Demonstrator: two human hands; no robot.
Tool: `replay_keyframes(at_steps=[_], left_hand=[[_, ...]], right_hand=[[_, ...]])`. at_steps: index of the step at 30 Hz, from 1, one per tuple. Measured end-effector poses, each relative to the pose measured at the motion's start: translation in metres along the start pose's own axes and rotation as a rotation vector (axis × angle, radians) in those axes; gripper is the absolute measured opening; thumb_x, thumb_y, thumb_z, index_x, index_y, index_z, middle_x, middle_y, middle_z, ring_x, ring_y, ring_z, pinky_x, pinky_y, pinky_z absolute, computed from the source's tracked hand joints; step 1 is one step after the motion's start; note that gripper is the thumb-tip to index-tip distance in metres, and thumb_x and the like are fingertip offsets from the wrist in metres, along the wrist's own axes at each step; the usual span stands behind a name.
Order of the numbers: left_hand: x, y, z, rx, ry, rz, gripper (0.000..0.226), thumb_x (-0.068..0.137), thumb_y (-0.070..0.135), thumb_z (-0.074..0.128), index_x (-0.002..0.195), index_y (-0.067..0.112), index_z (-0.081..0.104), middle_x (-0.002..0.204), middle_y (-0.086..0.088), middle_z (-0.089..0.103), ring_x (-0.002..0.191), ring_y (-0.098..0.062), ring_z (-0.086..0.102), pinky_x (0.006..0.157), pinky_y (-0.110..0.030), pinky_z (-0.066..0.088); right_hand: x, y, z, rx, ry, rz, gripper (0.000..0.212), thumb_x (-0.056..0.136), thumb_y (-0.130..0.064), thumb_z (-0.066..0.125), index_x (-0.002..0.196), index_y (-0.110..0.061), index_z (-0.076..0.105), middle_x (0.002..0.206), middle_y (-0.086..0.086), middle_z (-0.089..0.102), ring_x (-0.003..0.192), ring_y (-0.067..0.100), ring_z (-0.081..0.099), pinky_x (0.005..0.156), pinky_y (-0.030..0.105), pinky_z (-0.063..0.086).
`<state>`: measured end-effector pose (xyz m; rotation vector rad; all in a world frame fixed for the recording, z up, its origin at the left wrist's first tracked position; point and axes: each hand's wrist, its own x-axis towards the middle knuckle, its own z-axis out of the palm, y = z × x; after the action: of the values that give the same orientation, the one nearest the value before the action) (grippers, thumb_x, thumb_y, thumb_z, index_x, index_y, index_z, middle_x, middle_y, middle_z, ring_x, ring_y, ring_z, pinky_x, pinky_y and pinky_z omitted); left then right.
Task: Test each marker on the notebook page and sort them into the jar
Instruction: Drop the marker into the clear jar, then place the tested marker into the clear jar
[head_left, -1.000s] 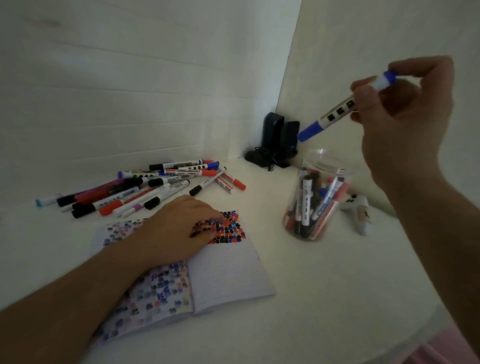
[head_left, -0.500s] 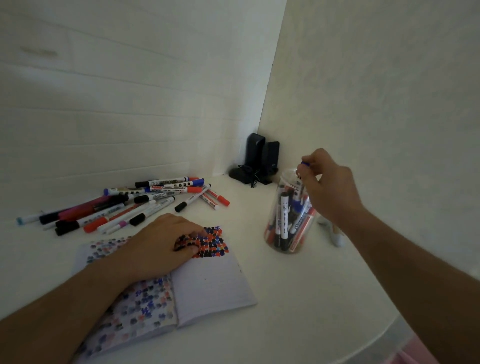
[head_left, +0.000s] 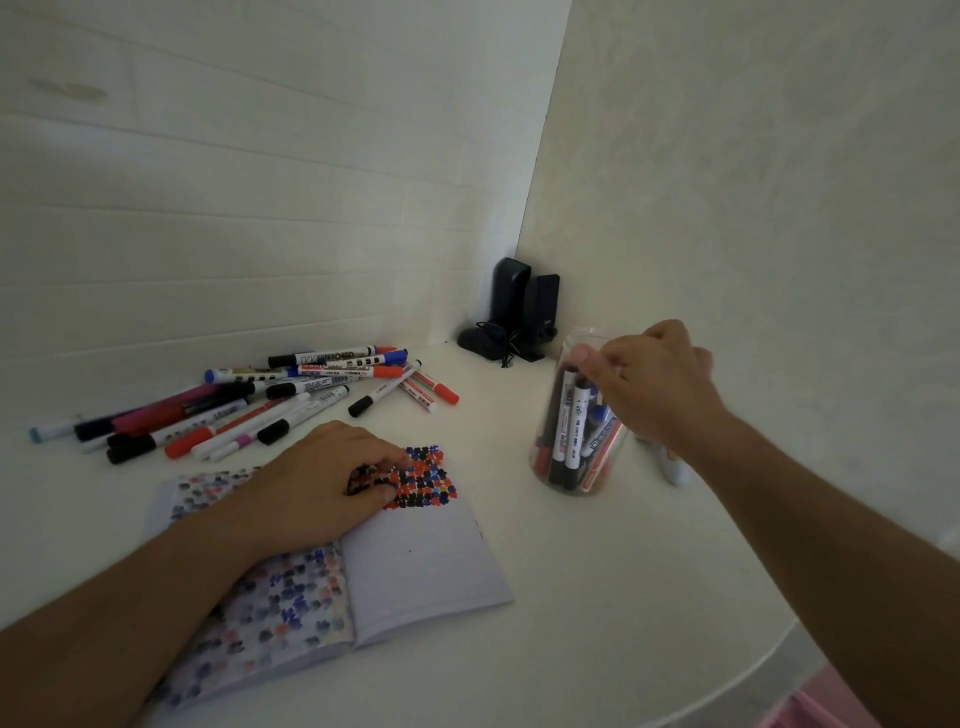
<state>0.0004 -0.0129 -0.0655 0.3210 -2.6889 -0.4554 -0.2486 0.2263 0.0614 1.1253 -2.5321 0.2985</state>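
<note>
Two hands were in view: the left hand (head_left: 332, 488) lay on the open notebook (head_left: 415, 561), fingers loosely bent and pressing the page beside the patch of coloured marks. Further back, the right hand (head_left: 649, 379) hovered at the mouth of the jar (head_left: 576, 415), fingertips bunched; whether they pinched a marker could not be determined. Untested markers (head_left: 249, 405) lay heaped near the wall, behind the notebook.

Two black speakers (head_left: 524, 306) with a tangled cable (head_left: 493, 343) stand in the corner of the white table (head_left: 597, 597).
</note>
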Motion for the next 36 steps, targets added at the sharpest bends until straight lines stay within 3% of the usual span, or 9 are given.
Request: replay_keyframes(at_steps=[3, 6, 10, 12, 15, 20, 26, 32, 36], left_hand=[[-0.001, 0.001, -0.001, 0.005, -0.008, -0.001, 0.034, 0.097, 0.046, 0.060, 0.131, 0.049, 0.057, 0.118, 0.032, 0.052, 0.116, 0.006, 0.042, 0.104, -0.023, 0.035], [-0.001, 0.001, -0.002, 0.002, -0.011, -0.001, 0.031, 0.097, 0.046, 0.060, 0.128, 0.050, 0.059, 0.116, 0.032, 0.054, 0.114, 0.007, 0.043, 0.104, -0.025, 0.039], [0.001, 0.002, -0.002, 0.001, -0.037, -0.016, 0.028, 0.097, 0.047, 0.059, 0.125, 0.050, 0.061, 0.116, 0.029, 0.057, 0.112, 0.006, 0.045, 0.102, -0.027, 0.041], [0.003, 0.002, -0.004, 0.020, -0.033, -0.028, 0.029, 0.097, 0.046, 0.060, 0.126, 0.048, 0.062, 0.116, 0.026, 0.059, 0.110, 0.005, 0.047, 0.101, -0.027, 0.043], [0.005, 0.002, -0.008, 0.019, 0.006, -0.044, 0.027, 0.096, 0.042, 0.063, 0.123, 0.045, 0.066, 0.112, 0.025, 0.063, 0.104, 0.005, 0.053, 0.098, -0.026, 0.047], [0.003, 0.002, -0.008, 0.069, 0.034, -0.027, 0.025, 0.096, 0.044, 0.061, 0.120, 0.043, 0.068, 0.112, 0.022, 0.066, 0.104, 0.003, 0.053, 0.097, -0.027, 0.046], [0.005, 0.007, -0.011, 0.118, 0.067, -0.010, 0.025, 0.097, 0.043, 0.059, 0.120, 0.044, 0.067, 0.114, 0.022, 0.064, 0.107, 0.000, 0.051, 0.099, -0.028, 0.043], [0.005, 0.008, -0.011, 0.109, 0.096, -0.031, 0.023, 0.096, 0.043, 0.059, 0.117, 0.045, 0.069, 0.112, 0.022, 0.065, 0.105, 0.001, 0.052, 0.099, -0.031, 0.045], [0.005, 0.002, -0.010, 0.079, 0.087, -0.062, 0.025, 0.097, 0.047, 0.056, 0.120, 0.046, 0.065, 0.115, 0.023, 0.063, 0.108, 0.001, 0.051, 0.102, -0.034, 0.045]], right_hand=[[0.000, -0.001, 0.002, 0.058, 0.016, 0.015, 0.072, 0.091, -0.078, 0.024, 0.089, -0.030, 0.077, 0.105, -0.013, 0.064, 0.116, 0.020, 0.034, 0.089, 0.045, 0.032], [-0.003, -0.005, 0.006, 0.090, 0.228, 0.021, 0.046, 0.095, -0.067, 0.044, 0.116, -0.034, 0.069, 0.127, -0.006, 0.056, 0.125, 0.025, 0.038, 0.096, 0.049, 0.035], [-0.022, -0.038, 0.017, 0.156, 0.649, -0.398, 0.022, 0.090, -0.029, 0.063, 0.107, -0.020, 0.073, 0.113, 0.004, 0.061, 0.110, 0.029, 0.050, 0.085, 0.041, 0.039], [-0.025, -0.065, 0.036, 0.281, 0.505, -0.518, 0.022, 0.090, -0.021, 0.064, 0.109, -0.016, 0.073, 0.110, 0.005, 0.061, 0.104, 0.024, 0.054, 0.084, 0.040, 0.046], [-0.013, -0.103, 0.075, 0.407, 0.070, -0.300, 0.035, 0.097, -0.029, 0.062, 0.132, -0.025, 0.062, 0.128, -0.006, 0.056, 0.113, 0.011, 0.052, 0.099, 0.034, 0.050], [0.036, -0.138, 0.129, 0.280, -0.226, -0.163, 0.045, 0.101, -0.033, 0.054, 0.146, -0.028, 0.052, 0.137, 0.000, 0.057, 0.116, 0.018, 0.055, 0.099, 0.033, 0.045], [0.060, -0.154, 0.157, 0.070, -0.200, -0.164, 0.025, 0.101, -0.039, 0.050, 0.104, -0.024, 0.071, 0.090, -0.001, 0.059, 0.079, 0.013, 0.055, 0.078, 0.032, 0.054], [0.028, -0.132, 0.109, 0.107, -0.270, -0.162, 0.016, 0.096, -0.033, 0.060, 0.090, -0.028, 0.047, 0.085, -0.002, 0.057, 0.073, 0.013, 0.053, 0.060, 0.028, 0.044], [0.007, -0.112, 0.069, 0.355, -0.318, -0.106, 0.015, 0.094, -0.033, 0.065, 0.086, -0.031, 0.053, 0.089, -0.004, 0.062, 0.073, 0.017, 0.061, 0.065, 0.033, 0.054]])
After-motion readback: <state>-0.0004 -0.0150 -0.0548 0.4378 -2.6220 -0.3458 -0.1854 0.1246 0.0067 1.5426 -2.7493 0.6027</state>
